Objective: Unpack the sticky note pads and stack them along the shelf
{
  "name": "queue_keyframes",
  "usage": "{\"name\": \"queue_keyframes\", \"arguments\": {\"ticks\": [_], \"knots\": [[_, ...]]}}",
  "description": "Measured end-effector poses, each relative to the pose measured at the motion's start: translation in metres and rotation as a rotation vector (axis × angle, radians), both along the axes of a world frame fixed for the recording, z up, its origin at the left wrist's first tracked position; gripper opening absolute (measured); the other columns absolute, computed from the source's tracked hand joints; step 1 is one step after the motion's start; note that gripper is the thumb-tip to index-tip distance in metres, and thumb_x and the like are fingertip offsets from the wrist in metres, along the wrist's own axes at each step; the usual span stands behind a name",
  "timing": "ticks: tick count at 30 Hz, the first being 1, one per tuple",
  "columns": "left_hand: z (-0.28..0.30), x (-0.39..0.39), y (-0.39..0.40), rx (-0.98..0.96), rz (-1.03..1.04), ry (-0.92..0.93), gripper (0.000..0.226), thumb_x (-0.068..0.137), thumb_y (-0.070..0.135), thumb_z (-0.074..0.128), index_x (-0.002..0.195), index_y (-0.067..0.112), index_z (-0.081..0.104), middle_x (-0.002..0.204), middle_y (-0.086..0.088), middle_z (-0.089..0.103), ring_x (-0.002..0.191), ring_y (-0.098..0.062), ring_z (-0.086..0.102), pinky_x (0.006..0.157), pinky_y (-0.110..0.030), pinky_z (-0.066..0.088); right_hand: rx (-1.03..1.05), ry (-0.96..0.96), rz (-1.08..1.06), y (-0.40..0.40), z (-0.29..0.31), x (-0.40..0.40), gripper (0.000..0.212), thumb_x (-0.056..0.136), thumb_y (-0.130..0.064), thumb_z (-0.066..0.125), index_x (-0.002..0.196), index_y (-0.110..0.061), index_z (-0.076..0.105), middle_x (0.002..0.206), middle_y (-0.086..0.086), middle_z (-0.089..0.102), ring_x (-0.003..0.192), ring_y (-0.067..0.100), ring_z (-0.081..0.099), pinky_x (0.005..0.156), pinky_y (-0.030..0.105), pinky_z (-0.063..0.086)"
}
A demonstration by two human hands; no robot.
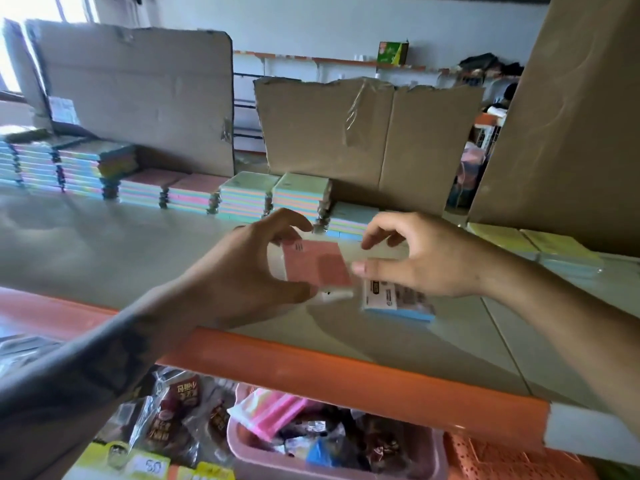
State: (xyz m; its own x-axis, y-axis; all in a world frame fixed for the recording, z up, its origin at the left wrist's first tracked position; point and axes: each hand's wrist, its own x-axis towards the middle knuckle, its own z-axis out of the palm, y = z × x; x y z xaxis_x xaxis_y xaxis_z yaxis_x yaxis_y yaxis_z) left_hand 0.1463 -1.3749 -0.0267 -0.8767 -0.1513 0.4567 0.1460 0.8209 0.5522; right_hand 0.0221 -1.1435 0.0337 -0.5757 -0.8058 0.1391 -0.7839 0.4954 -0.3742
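The sticky note pad (317, 263), pink-topped, sits above the shelf (104, 244) near its front edge, pinched by the left hand (242, 271) between thumb and fingers at its left side. The right hand (415, 258) curls at its right edge, apparently peeling clear wrapper, though blur hides the film. A blue pad (398, 301) lies beneath that hand. Stacked pads (273, 195) line the back. Light, stiff as a block and slippery in wrap, the pad is best gripped by opposite edges.
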Motion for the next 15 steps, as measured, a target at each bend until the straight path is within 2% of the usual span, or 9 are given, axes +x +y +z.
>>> {"name": "queue_keyframes", "arguments": {"ticks": [3,5,8,11,13,15], "knots": [[0.004,0.002,0.005,0.029,0.02,0.152,0.068,0.059,0.051,0.089,0.117,0.037,0.055,0.108,0.019,0.067,0.108,-0.003,0.064,0.093,-0.033,0.051,-0.235,-0.151,0.018,-0.019,-0.009,0.006,0.033,0.082,-0.055,0.078,0.1,-0.033,0.062,0.093,-0.008,0.073,0.078,0.003,0.066,0.081,0.036,0.055],[0.006,0.004,0.005,0.067,0.015,0.221,0.067,0.059,0.053,0.086,0.115,0.034,0.056,0.108,0.019,0.067,0.107,-0.007,0.065,0.092,-0.036,0.053,-0.357,-0.238,0.037,-0.025,-0.015,0.009,0.03,0.082,-0.046,0.08,0.101,-0.032,0.06,0.085,-0.001,0.074,0.066,0.009,0.061,0.069,0.038,0.053],[0.006,0.003,0.006,0.026,0.0,0.244,0.068,0.061,0.055,0.085,0.117,0.03,0.055,0.108,0.018,0.064,0.105,-0.009,0.065,0.089,-0.038,0.053,-0.503,-0.331,0.03,-0.028,-0.021,0.012,0.025,0.087,-0.026,0.079,0.104,-0.03,0.062,0.082,0.003,0.073,0.064,0.015,0.056,0.062,0.034,0.048],[0.006,0.002,0.008,0.009,-0.07,0.231,0.079,0.061,0.056,0.088,0.126,0.029,0.052,0.111,0.013,0.064,0.106,-0.016,0.064,0.091,-0.039,0.053,-0.591,-0.395,0.04,-0.028,-0.025,0.011,0.025,0.089,-0.022,0.075,0.105,-0.033,0.061,0.084,0.007,0.073,0.067,0.028,0.057,0.07,0.052,0.054],[0.004,0.002,0.007,-0.014,-0.124,0.221,0.089,0.059,0.056,0.089,0.134,0.028,0.05,0.118,0.011,0.063,0.111,-0.019,0.062,0.095,-0.037,0.052,-0.615,-0.414,0.011,-0.024,-0.023,0.01,0.025,0.092,-0.015,0.072,0.107,-0.032,0.061,0.087,0.01,0.073,0.07,0.036,0.063,0.07,0.048,0.054],[0.004,0.004,0.006,-0.062,-0.129,0.196,0.099,0.056,0.058,0.09,0.141,0.03,0.046,0.133,0.012,0.056,0.122,-0.016,0.057,0.101,-0.035,0.049,-0.628,-0.438,0.002,-0.021,-0.022,0.009,0.021,0.095,-0.011,0.069,0.107,-0.027,0.062,0.083,0.009,0.073,0.068,0.027,0.066,0.066,0.036,0.054]]}}
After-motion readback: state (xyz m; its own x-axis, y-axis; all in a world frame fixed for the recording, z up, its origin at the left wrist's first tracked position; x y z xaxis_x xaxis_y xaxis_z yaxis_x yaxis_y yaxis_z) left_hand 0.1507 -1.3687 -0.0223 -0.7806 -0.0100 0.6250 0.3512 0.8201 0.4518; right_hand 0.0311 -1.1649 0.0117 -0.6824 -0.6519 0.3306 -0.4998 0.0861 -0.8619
